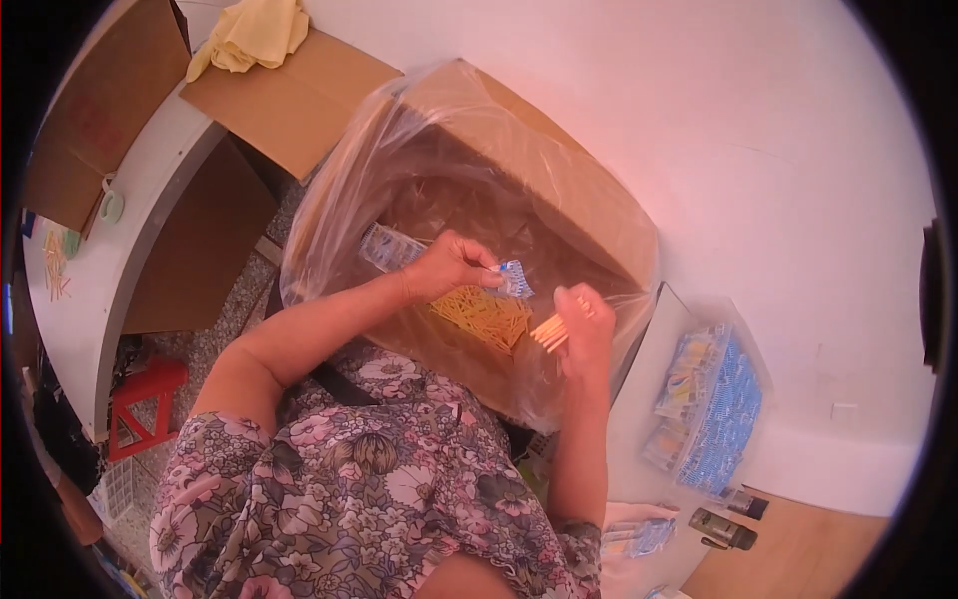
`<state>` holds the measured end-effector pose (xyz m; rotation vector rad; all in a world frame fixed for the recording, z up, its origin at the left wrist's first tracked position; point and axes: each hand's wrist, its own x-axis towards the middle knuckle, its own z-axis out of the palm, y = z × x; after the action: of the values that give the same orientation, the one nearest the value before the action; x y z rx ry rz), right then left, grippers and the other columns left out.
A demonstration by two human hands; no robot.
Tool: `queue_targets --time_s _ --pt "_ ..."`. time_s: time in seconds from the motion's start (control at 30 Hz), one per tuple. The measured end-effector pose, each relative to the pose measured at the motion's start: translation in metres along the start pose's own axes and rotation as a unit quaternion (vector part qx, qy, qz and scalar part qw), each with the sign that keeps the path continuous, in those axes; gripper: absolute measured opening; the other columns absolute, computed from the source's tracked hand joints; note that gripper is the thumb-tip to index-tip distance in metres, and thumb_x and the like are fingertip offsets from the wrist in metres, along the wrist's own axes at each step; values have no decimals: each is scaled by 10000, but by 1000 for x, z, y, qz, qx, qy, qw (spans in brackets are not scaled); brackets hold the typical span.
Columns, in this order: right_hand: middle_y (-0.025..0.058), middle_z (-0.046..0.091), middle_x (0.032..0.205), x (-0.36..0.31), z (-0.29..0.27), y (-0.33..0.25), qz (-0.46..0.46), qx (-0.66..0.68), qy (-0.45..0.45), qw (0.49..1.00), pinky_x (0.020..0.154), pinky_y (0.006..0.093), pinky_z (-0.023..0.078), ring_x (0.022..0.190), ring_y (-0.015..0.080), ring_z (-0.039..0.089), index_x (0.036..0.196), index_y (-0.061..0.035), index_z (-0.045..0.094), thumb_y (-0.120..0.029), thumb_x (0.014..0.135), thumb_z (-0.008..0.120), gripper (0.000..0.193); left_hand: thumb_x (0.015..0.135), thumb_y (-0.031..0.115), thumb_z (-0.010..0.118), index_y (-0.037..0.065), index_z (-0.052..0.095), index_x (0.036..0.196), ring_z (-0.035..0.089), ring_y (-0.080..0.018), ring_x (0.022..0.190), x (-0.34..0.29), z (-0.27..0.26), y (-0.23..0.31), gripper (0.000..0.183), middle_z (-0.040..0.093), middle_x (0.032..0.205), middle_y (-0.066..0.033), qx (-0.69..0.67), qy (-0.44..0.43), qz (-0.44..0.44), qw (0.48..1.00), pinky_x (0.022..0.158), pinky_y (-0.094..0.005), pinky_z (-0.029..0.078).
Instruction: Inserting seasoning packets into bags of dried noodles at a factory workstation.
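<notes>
Over a cardboard box lined with clear plastic [574, 215], my left hand [446, 268] pinches a small clear packet with blue print [515, 281]. The packet's near end is hidden by my fingers. To its right, my right hand [589, 321] is closed round a bundle of thin yellow sticks [550, 332], whose ends poke out toward the left. Below both hands, a loose pile of yellow sticks [483, 317] lies in the box. Left of the pile, partly behind my left hand, rest clear blue-printed packets [390, 248].
At right, a clear plastic bag [760, 384] holds many blue-printed packets, with a dark bottle [720, 529] below it. A cardboard flap [294, 105] with a yellow cloth [257, 35] lies upper left. A curved white table [150, 235] and red plastic object [145, 399] stand left.
</notes>
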<state>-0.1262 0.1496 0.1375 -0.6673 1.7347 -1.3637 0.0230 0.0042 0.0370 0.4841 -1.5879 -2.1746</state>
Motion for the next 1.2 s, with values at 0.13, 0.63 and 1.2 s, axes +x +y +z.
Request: queue_targets --time_s 0.13,0.63,1.2 --pt "-56 472 602 15 9 -11 18 53 -1 998 489 203 338 550 27 421 672 -62 544 -136 789 642 170 747 26 674 -16 668 842 577 -105 801 0 9 -1 104 645 897 -67 -1 -25 -1 1000 741 -245 463" --pt "-21 498 610 38 34 -14 -166 -243 -36 955 522 205 366 577 40 432 689 -11 537 -171 812 633 224 765 86 673 -18 674 873 568 -91 794 3 1 -8 150 655 858 -53 -1 -92 -10 996 738 -240 458" --pt "77 602 777 -30 -4 23 -251 -311 68 914 641 248 456 728 129 582 882 31 610 -23 735 644 160 869 180 523 -25 613 1004 585 -138 821 3 13 -7 262 631 942 -76 65 -78 -120 988 774 -274 465"
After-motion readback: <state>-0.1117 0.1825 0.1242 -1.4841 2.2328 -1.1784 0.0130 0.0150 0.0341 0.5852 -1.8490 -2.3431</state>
